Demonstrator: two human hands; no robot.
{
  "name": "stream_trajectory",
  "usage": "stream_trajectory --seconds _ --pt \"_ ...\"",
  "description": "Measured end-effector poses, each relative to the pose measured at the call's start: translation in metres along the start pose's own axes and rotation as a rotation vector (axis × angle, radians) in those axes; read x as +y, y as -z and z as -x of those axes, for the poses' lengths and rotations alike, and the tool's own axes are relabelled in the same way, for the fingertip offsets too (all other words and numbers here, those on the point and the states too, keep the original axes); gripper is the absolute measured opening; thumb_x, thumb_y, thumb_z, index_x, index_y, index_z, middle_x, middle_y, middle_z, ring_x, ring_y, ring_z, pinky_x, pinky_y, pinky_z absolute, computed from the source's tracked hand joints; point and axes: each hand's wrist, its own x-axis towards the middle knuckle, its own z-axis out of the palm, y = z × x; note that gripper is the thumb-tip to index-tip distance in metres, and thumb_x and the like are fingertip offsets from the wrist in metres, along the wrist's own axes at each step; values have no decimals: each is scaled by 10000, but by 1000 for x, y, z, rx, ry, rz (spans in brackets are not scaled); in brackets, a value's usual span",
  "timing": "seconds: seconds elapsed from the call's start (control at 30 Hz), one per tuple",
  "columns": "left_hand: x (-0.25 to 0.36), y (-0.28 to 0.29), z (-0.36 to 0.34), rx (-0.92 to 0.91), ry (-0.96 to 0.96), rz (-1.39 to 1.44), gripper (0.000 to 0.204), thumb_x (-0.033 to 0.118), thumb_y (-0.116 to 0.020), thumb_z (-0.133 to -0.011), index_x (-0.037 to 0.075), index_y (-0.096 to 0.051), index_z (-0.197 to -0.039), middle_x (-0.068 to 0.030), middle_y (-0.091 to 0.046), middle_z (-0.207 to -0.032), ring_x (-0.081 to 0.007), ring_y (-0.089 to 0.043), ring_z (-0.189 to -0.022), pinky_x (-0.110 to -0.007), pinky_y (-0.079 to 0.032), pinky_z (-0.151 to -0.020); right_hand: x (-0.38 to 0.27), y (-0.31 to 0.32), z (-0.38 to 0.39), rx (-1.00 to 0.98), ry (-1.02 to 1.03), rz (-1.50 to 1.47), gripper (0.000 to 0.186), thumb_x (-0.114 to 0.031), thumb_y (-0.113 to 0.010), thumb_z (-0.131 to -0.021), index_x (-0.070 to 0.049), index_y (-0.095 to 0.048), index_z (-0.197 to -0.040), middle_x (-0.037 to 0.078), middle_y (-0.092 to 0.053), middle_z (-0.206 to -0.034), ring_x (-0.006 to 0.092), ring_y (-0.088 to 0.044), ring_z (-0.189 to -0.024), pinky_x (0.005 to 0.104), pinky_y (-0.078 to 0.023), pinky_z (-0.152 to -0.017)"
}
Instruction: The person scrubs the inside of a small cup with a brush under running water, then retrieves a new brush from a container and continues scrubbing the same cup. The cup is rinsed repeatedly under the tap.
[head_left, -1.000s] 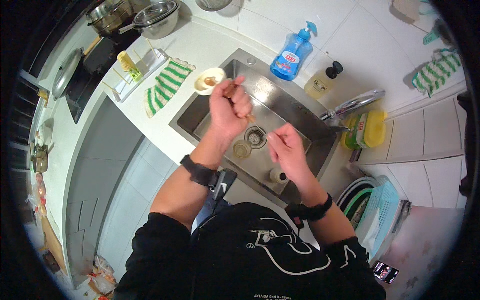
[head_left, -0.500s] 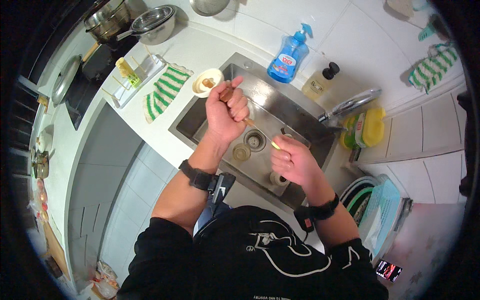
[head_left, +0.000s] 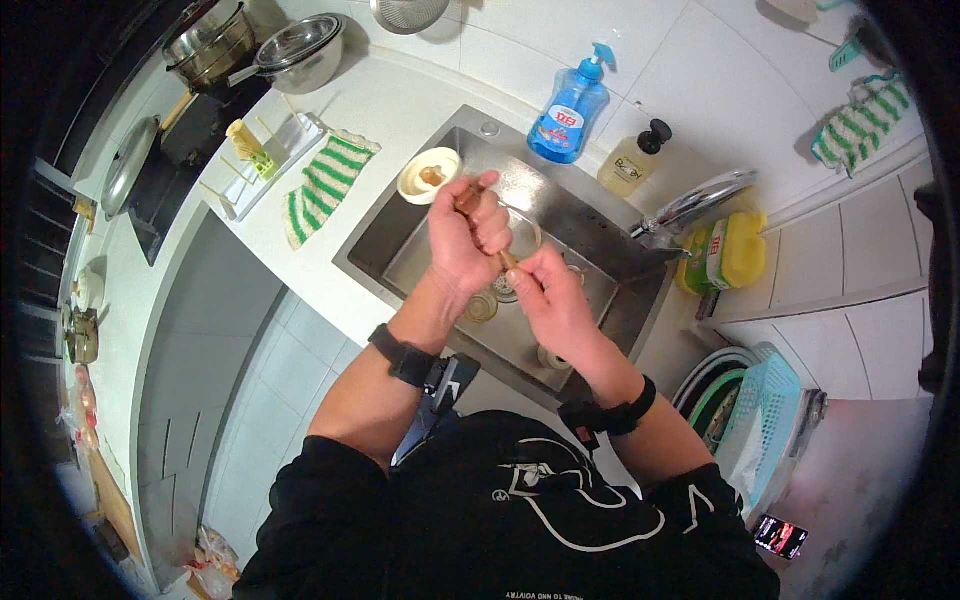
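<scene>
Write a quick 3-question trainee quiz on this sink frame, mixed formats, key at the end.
1. True or false: both the left hand and the right hand grip the same brown stick-like item above the sink.
2. Which thing stands nearest the tap? A) blue pump bottle B) yellow sponge C) striped cloth
3. Fill in: the small white bowl sits at the sink's ____ edge, by the left hand.

Key: 1 true; 2 B; 3 far (back) edge.
</scene>
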Motion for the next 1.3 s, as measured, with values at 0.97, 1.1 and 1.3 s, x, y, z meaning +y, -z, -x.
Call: stream_trajectory --seconds 0.97,1.1,1.3 --pt "30 29 7 -310 321 -343 478 301 -405 -996 -90 -571 -1215 36 -350 -641 -55 -295 -506 -206 -237 -431 12 64 14 218 -168 -309 128 -129 -615 -978 -19 -638 -1039 3 -565 -644 66 -525 -528 213 -396 -496" --pt "36 30 12 -340 456 -573 492 310 -395 -997 -101 -613 -1157 64 -330 -612 -41 -270 -493 -206 -219 -432 -20 73 9 364 -130 -312 150 -175 -579 -1007 -34 -628 -1014 -17 -536 -612 51 -488 -515 217 -371 -490" --pt "30 26 19 -375 597 -821 513 352 -433 -973 -92 -666 -1083 72 -332 -578 -35 -254 -461 -204 -194 -413 -38 64 -2 317 -60 -289 191 -212 -560 -1026 -33 -606 -978 -21 -517 -614 44 -447 -510 213 -356 -486"
